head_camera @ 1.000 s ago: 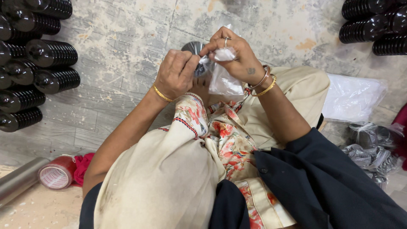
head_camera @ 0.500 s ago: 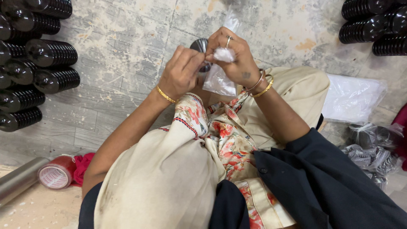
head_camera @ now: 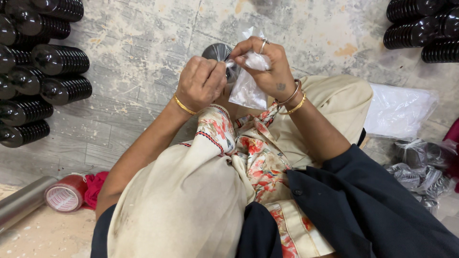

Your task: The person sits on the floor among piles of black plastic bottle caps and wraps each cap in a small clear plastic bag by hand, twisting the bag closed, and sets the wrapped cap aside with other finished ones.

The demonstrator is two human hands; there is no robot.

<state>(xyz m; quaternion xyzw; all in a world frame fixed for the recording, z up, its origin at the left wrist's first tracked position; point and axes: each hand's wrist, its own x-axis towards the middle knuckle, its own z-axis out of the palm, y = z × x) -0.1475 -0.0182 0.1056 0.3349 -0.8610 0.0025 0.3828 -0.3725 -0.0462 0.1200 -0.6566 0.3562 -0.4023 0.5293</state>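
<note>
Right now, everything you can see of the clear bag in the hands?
The bag is thin, clear plastic, crinkled and glossy. Its top is bunched in the right hand, with a twisted tip sticking up above the fingers. The body hangs slack below, over the floral cloth. The left hand pinches near its edge. A dark round object sits behind it; whether it is inside is unclear.

Hands: left hand and right hand meet at frame centre, 12 o'clock of the lap, touching one plastic bag.
Bag: hangs between the hands, below the right hand.
Round cap: behind the hands, partly hidden.
Stacked bottles: on the floor, 9 to 10 o'clock.
Second bottle stack: 2 o'clock.
Tape roll: 8 o'clock, beside a metal tube.
Bag pile: 3 o'clock, bagged items at 4 o'clock.
</note>
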